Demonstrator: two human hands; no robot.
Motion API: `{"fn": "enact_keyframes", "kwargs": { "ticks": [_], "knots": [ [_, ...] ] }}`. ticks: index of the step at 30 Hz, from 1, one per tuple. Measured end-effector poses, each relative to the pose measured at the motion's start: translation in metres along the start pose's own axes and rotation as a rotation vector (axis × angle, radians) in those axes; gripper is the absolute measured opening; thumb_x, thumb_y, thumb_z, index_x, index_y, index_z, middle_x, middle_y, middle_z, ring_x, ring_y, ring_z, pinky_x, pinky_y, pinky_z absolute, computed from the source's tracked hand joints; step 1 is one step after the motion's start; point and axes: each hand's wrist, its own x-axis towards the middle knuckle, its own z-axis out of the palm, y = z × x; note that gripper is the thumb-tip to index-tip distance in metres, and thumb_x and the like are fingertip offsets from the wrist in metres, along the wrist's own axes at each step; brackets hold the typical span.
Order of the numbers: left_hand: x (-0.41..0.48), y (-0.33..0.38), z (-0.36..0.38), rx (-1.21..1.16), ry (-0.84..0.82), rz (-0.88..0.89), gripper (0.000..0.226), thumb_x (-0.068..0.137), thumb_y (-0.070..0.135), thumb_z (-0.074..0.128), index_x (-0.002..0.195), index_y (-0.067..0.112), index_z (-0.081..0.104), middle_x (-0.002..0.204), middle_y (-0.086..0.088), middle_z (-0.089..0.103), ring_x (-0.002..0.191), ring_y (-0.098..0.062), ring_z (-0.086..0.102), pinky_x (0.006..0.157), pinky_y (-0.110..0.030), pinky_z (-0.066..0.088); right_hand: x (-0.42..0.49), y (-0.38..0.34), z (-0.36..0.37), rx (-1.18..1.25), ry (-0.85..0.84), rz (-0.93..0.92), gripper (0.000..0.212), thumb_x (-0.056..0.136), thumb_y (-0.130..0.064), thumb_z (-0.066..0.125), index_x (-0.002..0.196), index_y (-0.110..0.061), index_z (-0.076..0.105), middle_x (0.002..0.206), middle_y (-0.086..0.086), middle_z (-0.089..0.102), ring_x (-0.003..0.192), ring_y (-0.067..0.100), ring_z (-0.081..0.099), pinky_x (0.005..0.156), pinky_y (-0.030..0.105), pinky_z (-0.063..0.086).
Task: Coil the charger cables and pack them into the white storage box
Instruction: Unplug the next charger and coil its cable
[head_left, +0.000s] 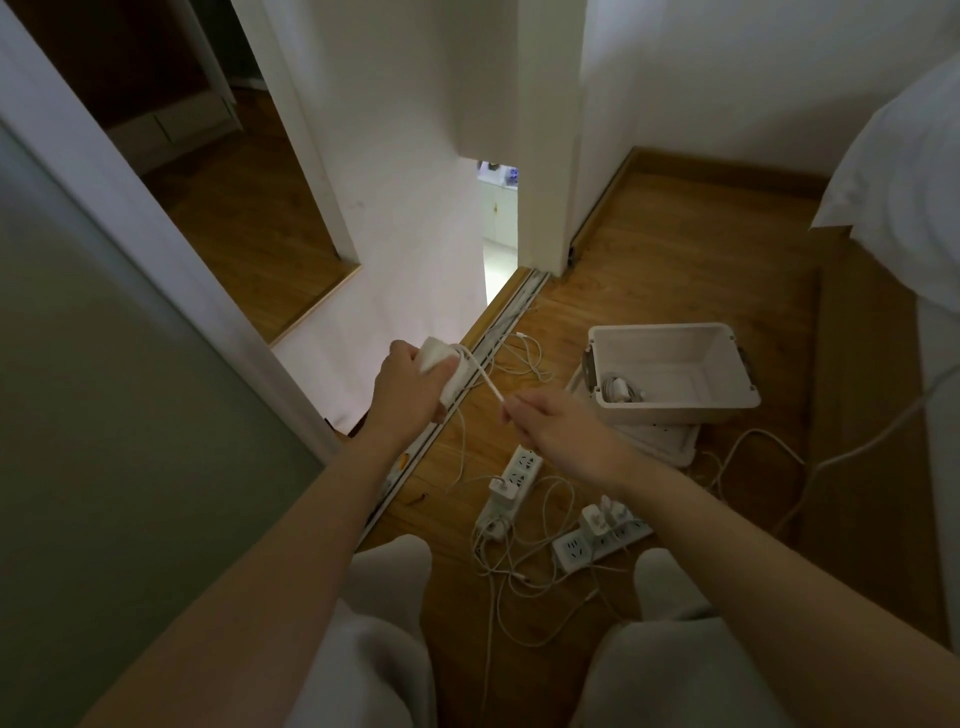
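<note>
My left hand grips a white charger block held above the floor. Its white cable runs from the block's top down to my right hand, which pinches it between the fingertips. The rest of this cable trails loosely over the floor. The white storage box stands open on the wood floor to the right, with one coiled charger in its near left corner. The box rests on its white lid.
Two white power strips with plugged adapters lie in front of my knees amid tangled white cables. A sliding-door floor track runs diagonally on the left. A bed with white bedding stands at the right.
</note>
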Motion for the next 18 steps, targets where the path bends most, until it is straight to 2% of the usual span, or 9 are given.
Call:
{"fn": "enact_keyframes", "kwargs": {
  "ticks": [3,6,9,11,13,15,18],
  "knots": [
    [-0.002,0.01,0.003,-0.359,-0.031,-0.156,0.037,0.095,0.037,0.048,0.116,0.012,0.032,0.107,-0.009,0.048,0.078,-0.013,0.056,0.042,-0.011,0.046,-0.002,0.001,0.015,-0.13,-0.036,-0.078,0.032,0.101,-0.025,0.033,0.077,-0.023,0.054,0.059,-0.007,0.041,0.052,0.009,0.036,0.051,0.022,0.031],
    [-0.005,0.015,0.007,-0.697,-0.131,-0.217,0.04,0.098,0.032,0.043,0.124,0.003,0.039,0.099,-0.014,0.051,0.076,-0.02,0.058,0.051,-0.021,0.054,0.001,0.006,0.024,-0.234,-0.065,-0.132,0.027,0.101,-0.023,0.034,0.084,-0.018,0.055,0.062,-0.008,0.043,0.055,0.007,0.039,0.053,0.023,0.033],
    [-0.013,0.027,0.008,-1.071,-0.23,-0.27,0.025,0.099,0.027,0.041,0.108,0.005,0.048,0.095,-0.013,0.044,0.077,-0.021,0.051,0.058,-0.027,0.053,0.006,0.016,0.028,-0.316,-0.118,-0.159,0.027,0.101,-0.021,0.034,0.085,-0.015,0.056,0.063,-0.01,0.045,0.056,0.006,0.042,0.053,0.021,0.033],
    [-0.015,0.03,0.006,-1.232,-0.269,-0.3,0.021,0.099,0.025,0.041,0.104,0.008,0.051,0.098,-0.014,0.046,0.081,-0.022,0.051,0.063,-0.031,0.056,0.01,0.025,0.027,-0.351,-0.15,-0.15,0.028,0.101,-0.021,0.034,0.084,-0.016,0.055,0.065,-0.011,0.046,0.057,0.006,0.043,0.054,0.02,0.033],
    [-0.016,0.03,0.003,-1.278,-0.356,-0.298,0.023,0.099,0.027,0.04,0.107,0.009,0.054,0.098,-0.014,0.051,0.082,-0.022,0.053,0.06,-0.029,0.057,0.014,0.032,0.021,-0.381,-0.164,-0.124,0.028,0.101,-0.022,0.034,0.081,-0.017,0.052,0.065,-0.011,0.046,0.058,0.005,0.042,0.054,0.019,0.032],
    [-0.018,0.03,0.001,-1.204,-0.455,-0.239,0.028,0.098,0.029,0.039,0.106,0.01,0.058,0.092,-0.011,0.056,0.071,-0.017,0.056,0.049,-0.023,0.052,0.017,0.035,0.014,-0.396,-0.165,-0.109,0.028,0.101,-0.023,0.034,0.08,-0.018,0.052,0.065,-0.009,0.046,0.058,0.006,0.042,0.054,0.02,0.032],
    [-0.018,0.028,-0.002,-1.05,-0.61,-0.1,0.036,0.095,0.03,0.038,0.097,0.008,0.065,0.075,-0.008,0.055,0.044,-0.01,0.042,0.036,-0.017,0.027,0.02,0.038,0.002,-0.438,-0.134,-0.097,0.029,0.101,-0.024,0.034,0.079,-0.019,0.053,0.063,-0.008,0.046,0.056,0.008,0.042,0.053,0.021,0.033]
  ]
}}
